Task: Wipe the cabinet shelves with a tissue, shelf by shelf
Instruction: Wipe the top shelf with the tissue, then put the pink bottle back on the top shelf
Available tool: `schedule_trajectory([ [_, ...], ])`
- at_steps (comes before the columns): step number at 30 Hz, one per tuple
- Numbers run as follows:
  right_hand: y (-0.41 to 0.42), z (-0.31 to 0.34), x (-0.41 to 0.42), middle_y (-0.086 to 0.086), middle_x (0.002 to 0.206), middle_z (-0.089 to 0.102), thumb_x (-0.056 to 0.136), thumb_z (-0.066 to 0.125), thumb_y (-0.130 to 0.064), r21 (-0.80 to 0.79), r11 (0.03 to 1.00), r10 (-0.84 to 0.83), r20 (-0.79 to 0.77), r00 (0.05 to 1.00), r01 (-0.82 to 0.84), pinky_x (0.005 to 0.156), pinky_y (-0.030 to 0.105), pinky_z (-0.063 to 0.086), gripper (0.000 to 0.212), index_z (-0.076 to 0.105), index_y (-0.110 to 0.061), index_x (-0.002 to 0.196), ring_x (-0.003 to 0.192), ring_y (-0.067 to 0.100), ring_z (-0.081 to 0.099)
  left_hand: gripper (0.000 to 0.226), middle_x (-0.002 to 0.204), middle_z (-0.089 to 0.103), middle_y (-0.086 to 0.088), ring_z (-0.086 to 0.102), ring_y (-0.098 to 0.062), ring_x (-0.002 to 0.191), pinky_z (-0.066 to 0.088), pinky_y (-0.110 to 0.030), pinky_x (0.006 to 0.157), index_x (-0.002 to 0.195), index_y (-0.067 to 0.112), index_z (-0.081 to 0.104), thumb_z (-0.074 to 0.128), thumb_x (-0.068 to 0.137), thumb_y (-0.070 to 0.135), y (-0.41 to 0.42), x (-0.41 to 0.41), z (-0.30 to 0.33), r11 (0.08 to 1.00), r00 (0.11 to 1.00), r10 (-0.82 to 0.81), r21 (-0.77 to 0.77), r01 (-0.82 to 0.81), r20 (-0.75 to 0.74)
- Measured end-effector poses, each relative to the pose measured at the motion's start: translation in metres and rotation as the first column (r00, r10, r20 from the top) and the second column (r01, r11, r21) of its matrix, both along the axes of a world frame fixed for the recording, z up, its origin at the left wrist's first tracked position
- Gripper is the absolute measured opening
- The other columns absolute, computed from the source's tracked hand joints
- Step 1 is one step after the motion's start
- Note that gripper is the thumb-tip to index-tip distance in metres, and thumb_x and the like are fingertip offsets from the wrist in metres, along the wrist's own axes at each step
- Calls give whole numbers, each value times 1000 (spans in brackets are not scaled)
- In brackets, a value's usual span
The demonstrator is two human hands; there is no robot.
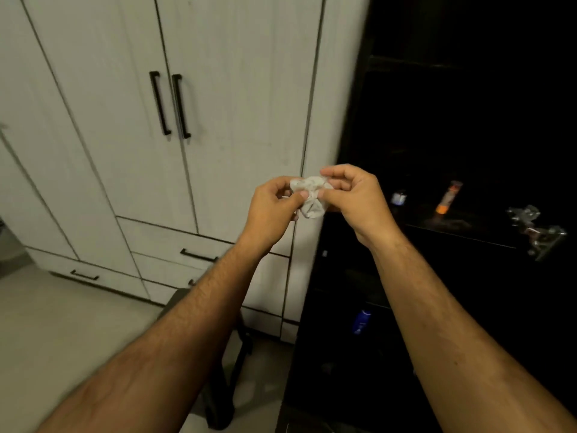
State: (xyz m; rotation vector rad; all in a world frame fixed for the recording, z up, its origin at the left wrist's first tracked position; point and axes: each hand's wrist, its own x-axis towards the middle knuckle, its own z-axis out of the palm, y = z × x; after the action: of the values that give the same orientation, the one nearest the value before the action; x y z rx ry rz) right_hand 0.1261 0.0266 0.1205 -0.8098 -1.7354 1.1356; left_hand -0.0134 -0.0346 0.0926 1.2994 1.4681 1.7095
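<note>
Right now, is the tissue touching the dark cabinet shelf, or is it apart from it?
Apart. The head view shows the crumpled tissue pinched between the left hand and the right hand, held up in the air in front of the dark cabinet shelf.

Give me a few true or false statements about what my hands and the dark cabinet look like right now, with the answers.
1. Both hands pinch the crumpled tissue. True: the left hand and right hand hold it together.
2. The tissue is pressed on a shelf. False: it is held in the air, in front of the cabinets.
3. An orange tube stands on a shelf of the dark cabinet. True.
4. The white cabinet doors are open. False: they are closed.
</note>
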Motion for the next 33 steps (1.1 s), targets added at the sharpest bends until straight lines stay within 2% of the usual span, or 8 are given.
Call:
schedule_trajectory([
  [4,-20,-35,-67,3,84,74,83,68,5,-136,988,84,44,995,-77,62,26,56,24,66,-12,100,75,17,72,13,89,73,-9,70,-17,79,53,-22,62,103,9,68,62,91,6,-32,-61,-39,996,993,50,-83,-41,108],
  [7,-38,-64,-120,3,85,74,85,68,-2,-219,971,114,88,990,-92,55,26,51,18,67,-16,95,74,17,70,10,81,71,-5,69,-15,73,53,-21,59,99,7,68,63,90,4,-55,-111,-65,982,981,124,-158,-100,150],
  [10,-57,-95,-168,7,93,73,88,67,-13,-262,962,119,155,981,-76,52,28,52,13,67,-16,100,77,22,72,12,89,70,-13,70,-22,78,57,-26,63,99,0,67,64,89,6,-75,-160,-93,965,979,171,-219,-144,110],
  [15,-78,-148,-221,3,94,70,94,64,-29,-367,930,136,265,955,-30,44,22,45,24,61,-20,116,61,11,68,15,93,71,-17,71,-26,82,60,-35,72,100,0,67,65,90,11,-98,-215,-143,928,967,219,-333,-167,127],
  [20,-80,-200,-255,9,94,71,92,65,-11,-524,850,220,258,941,-56,52,27,55,22,60,-13,113,71,17,73,16,94,71,-17,71,-28,87,60,-36,75,102,1,66,66,90,12,-106,-248,-201,877,947,264,-454,-157,184],
  [26,-70,-258,-290,8,91,73,91,63,-4,-643,763,267,216,939,-68,53,22,54,20,61,-7,111,69,11,72,9,89,71,-6,70,-14,74,53,-22,59,100,10,65,64,91,11,-99,-270,-251,813,919,308,-570,-121,245],
  [31,-56,-316,-321,13,99,73,89,66,-5,-689,725,262,277,924,1,52,24,53,21,64,-5,110,76,18,71,11,85,71,-6,68,-19,75,56,-29,63,96,18,69,60,93,13,-87,-296,-294,724,939,301,-681,-109,169],
  [33,-54,-341,-330,13,98,73,91,64,-7,-715,698,254,299,920,39,52,25,54,15,64,-5,106,78,18,70,18,90,72,-7,69,-24,84,58,-37,72,101,17,69,55,93,11,-83,-305,-317,676,937,301,-732,-79,176],
])
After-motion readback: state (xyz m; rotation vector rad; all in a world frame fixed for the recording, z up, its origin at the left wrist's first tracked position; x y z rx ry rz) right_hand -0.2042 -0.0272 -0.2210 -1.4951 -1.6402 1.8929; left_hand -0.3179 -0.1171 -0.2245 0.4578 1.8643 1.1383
